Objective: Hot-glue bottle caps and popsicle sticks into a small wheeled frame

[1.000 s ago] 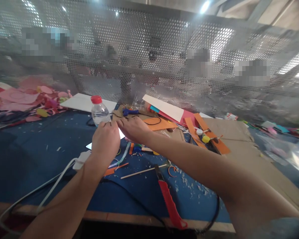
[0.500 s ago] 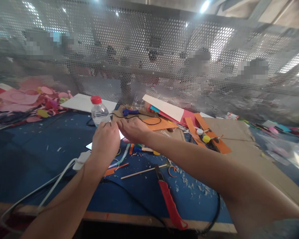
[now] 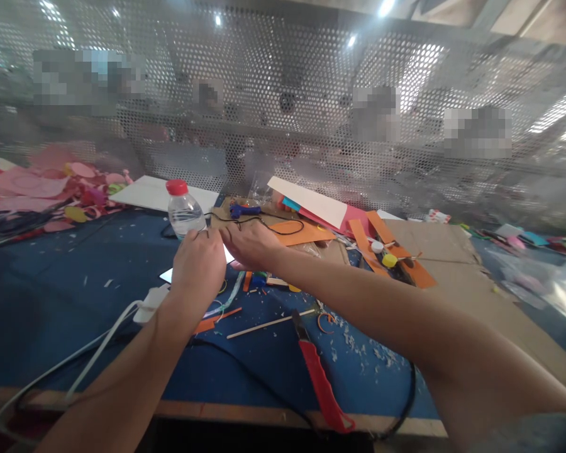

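My left hand (image 3: 199,261) is closed, knuckles up, in front of the plastic bottle with a red cap (image 3: 183,204). My right hand (image 3: 252,244) is bent in against it from the right, fingers curled and pointing away. Whatever the fingers grip is hidden behind the knuckles. A bright white flat thing (image 3: 166,275) shows on both sides of my left hand; I cannot tell whether it is paper or a lit screen. A white block with a white cable (image 3: 151,304) lies beside my left wrist. Below my right forearm are a thin wooden stick (image 3: 268,324) and a red-handled saw (image 3: 321,387).
A perforated metal screen (image 3: 283,82) stands behind the blue table (image 3: 99,327). Pink paper scraps (image 3: 42,182) are heaped at the back left. Orange strips (image 3: 365,245) and cardboard (image 3: 457,289) lie on the right. A black cable (image 3: 249,368) crosses the front edge.
The view has shifted slightly, so the table things sit a little further left and higher. Both hands keep nearly the same pose, close together.
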`<state>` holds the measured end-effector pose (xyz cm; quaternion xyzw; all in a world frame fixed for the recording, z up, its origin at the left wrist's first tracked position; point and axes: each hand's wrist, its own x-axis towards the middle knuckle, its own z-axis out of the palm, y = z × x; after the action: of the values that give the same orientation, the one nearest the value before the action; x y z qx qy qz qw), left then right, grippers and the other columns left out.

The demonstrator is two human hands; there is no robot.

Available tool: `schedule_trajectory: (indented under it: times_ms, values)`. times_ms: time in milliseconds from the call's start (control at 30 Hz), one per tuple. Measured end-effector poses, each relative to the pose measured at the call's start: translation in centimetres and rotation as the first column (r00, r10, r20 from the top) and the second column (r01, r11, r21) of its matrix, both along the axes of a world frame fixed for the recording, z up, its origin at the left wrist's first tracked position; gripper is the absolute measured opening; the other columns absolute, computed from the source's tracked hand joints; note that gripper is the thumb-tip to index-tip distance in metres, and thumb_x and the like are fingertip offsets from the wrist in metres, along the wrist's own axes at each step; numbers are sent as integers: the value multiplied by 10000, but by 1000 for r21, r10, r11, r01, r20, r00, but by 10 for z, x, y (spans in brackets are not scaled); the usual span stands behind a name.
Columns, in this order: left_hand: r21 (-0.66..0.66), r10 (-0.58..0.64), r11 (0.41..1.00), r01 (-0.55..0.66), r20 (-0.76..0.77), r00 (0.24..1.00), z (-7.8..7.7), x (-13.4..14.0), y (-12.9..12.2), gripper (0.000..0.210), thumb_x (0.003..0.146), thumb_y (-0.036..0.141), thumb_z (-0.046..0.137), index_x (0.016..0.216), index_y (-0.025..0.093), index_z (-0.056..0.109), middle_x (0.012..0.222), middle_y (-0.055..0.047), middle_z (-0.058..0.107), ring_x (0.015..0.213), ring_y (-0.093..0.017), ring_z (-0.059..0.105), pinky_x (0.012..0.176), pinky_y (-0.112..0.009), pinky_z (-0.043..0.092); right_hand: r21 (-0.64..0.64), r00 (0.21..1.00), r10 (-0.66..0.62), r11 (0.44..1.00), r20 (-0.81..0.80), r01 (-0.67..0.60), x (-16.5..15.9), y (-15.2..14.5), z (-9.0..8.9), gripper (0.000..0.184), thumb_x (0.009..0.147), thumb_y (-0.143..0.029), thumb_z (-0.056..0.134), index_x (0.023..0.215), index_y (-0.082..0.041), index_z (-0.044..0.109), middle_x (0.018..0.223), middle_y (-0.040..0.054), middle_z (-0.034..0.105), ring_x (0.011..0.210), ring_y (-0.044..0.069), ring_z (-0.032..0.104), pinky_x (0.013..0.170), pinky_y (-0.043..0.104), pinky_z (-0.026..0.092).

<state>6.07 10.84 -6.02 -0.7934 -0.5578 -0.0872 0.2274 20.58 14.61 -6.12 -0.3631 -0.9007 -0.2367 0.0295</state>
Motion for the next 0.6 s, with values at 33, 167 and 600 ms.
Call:
schedule_trajectory:
  times_ms: [33, 167, 600]
  values:
    - [1, 3, 1000, -3, 4, 1000, 0, 0, 0, 347, 871, -35, 375, 999, 60, 683, 978, -212, 722, 948, -345, 656, 926, -424, 450, -3, 1000, -2, 1000, -3, 2, 0, 0, 0, 595, 887, -441, 709, 1291, -75, 471, 1179, 211, 648, 911, 295, 657, 716, 407, 529]
    - [-2, 12, 1000, -12, 2, 1000, -1, 0, 1, 354, 888, -24, 365, 1025, 58, 681, 982, -210, 726, 969, -345, 658, 945, -426, 446, -18, 1000, -14, 1000, -22, 14, -1, 0, 0, 624, 875, -445, 737, 1302, -71, 479, 1193, 205, 651, 934, 295, 666, 740, 408, 540]
    - [16, 1, 1000, -2, 62, 998, -13, 9, 3, 303, 932, 74, 402, 1064, 71, 675, 968, -209, 714, 1008, -369, 623, 895, -441, 476, -85, 980, -99, 993, -176, 85, 25, -31, 29, 782, 910, -383, 710, 1530, -37, 383, 1370, 226, 603, 1061, 317, 661, 780, 399, 542]
